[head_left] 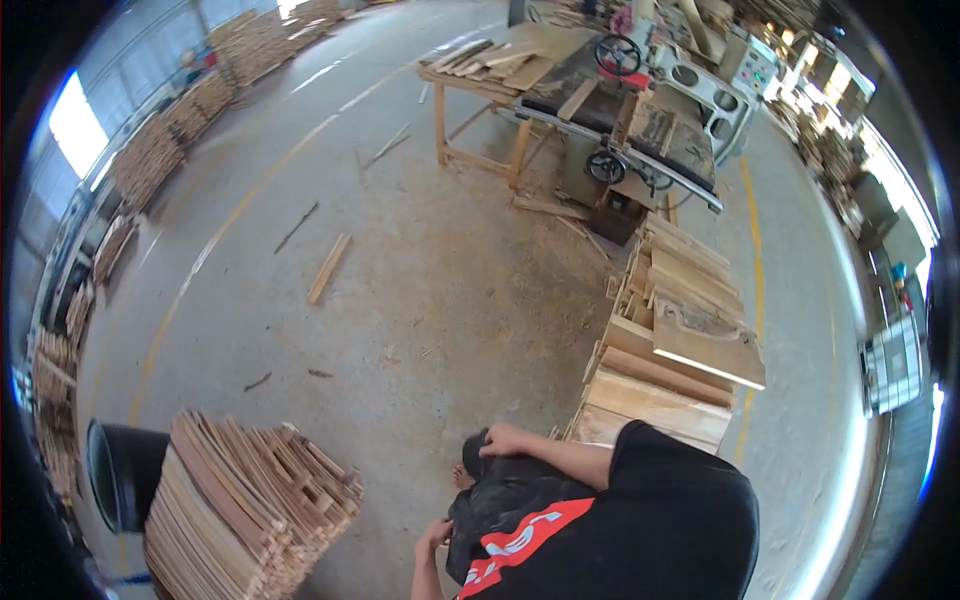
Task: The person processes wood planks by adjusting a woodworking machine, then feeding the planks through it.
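Note:
My right hand [503, 440] rests at the knee of my dark trousers [510, 485], its fingers curled down over the cloth. My left hand [434, 536] lies against the other side of the trousers, lower in the view; its fingers are partly hidden and small. Whether either one pinches the cloth is hard to make out. A big stack of thin wood strips [250, 500] stands at the lower left. Beside my right arm is a pile of wider boards [660, 390].
A woodworking machine [640, 120] with handwheels stands at the top, next to a wooden table [480, 75] bearing boards. One loose wood piece [329, 268] and several dark scraps lie on the floor. A black bin [120, 475] is behind the strips.

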`<state>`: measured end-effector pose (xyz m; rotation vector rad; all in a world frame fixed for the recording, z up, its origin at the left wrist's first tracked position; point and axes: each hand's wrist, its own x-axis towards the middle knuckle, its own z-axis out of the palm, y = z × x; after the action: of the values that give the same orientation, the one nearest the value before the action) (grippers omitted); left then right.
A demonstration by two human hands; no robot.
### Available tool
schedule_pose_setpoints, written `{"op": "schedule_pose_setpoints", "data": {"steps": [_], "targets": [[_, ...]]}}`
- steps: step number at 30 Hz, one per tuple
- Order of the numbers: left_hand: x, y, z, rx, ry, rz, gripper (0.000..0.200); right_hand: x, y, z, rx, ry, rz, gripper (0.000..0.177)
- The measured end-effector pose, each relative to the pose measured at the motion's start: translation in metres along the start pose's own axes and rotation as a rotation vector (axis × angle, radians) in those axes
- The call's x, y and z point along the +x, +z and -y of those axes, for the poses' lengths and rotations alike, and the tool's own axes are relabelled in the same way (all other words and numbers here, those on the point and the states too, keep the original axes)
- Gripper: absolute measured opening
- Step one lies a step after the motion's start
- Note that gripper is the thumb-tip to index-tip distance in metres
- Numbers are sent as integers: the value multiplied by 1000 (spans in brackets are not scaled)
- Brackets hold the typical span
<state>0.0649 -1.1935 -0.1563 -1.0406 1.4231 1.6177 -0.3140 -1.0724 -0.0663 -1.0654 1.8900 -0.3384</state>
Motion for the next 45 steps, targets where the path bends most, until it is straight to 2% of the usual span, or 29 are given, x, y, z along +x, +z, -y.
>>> {"op": "schedule_pose_setpoints", "data": {"steps": [1, 3, 6, 7, 9, 10, 12, 14, 15, 16, 17, 19, 21, 24, 25, 27, 29, 30, 31, 33, 35, 36, 37, 38, 40, 41, 43, 45], "targets": [[-4, -24, -17, 50, -55, 10, 62, 11, -21, 9, 22, 7, -54, 55], [-8, -70, -78, 153, -154, 19, 65, 41, -41, -5, 176, 65, -345, 52], [10, -147, -129, 204, -173, -83, 68, 85, -63, -38, 750, 342, -463, 51], [35, -177, -133, 178, -133, -141, 69, 105, -79, -66, 775, 510, -411, 50], [43, -208, -167, -224, 117, -365, 74, 143, -63, -107, 876, 866, -260, 49], [43, -225, -188, -422, 246, -479, 77, 153, -54, -117, 771, 903, -323, 49], [41, -243, -249, -844, 252, -544, 82, 181, -70, -135, 525, 950, -461, 48], [47, -277, -292, -1167, 288, -543, 88, 217, -121, -132, 411, 684, -335, 50], [56, -287, -321, -1141, 294, -540, 88, 233, -154, -138, 344, 558, -288, 50], [61, -292, -343, -1126, 288, -536, 89, 247, -178, -139, 593, 552, -386, 53], [79, -310, -354, -983, 242, -495, 87, 260, -203, -139, 831, 546, -478, 55], [126, -344, -376, -724, 145, -391, 83, 238, -296, -105, 386, 539, -240, 55], [148, -360, -420, -582, 140, -410, 77, 247, -325, -112, 394, 424, -531, 46], [189, -372, -492, -412, 162, -435, 67, 237, -409, -108, 1057, 422, -474, 37], [207, -375, -517, -378, 184, -440, 63, 234, -432, -115, 1084, 427, -487, 36], [238, -371, -581, -339, 271, -448, 57, 240, -477, -145, 1134, 412, -528, 35], [267, -362, -657, -352, 391, -454, 53, 243, -520, -185, 1121, 524, -578, 36], [282, -360, -701, -376, 449, -455, 52, 249, -542, -198, 1130, 582, -614, 36], [305, -357, -749, -515, 460, -408, 51, 257, -571, -209, 1175, 551, -726, 35], [353, -364, -839, 25, 552, -525, 43, 249, -622, -234, 1249, 517, -950, 33], [358, -320, -955, 391, 711, -809, 38, 233, -677, -246, 1328, 385, -1130, 31], [335, -289, -1027, 337, 884, -682, 32, 220, -711, -250, 1359, 306, -1215, 30], [347, -269, -1087, 451, 1038, -598, 26, 203, -741, -256, 1331, 273, -1287, 31], [316, -238, -1153, 542, 1266, -500, 23, 191, -764, -261, 1316, 234, -1357, 32], [295, -178, -1257, 611, 1515, -438, 26, 172, -794, -261, 1319, 178, -1501, 34], [289, -150, -1302, 622, 1608, -356, 30, 161, -812, -264, 1316, 154, -1574, 34], [283, -93, -1372, 582, 1784, -345, 35, 152, -838, -289, 1301, 137, -1701, 34], [300, -45, -1423, 637, 1815, -366, 48, 148, -857, -319, 1301, 165, -1799, 33]]}}
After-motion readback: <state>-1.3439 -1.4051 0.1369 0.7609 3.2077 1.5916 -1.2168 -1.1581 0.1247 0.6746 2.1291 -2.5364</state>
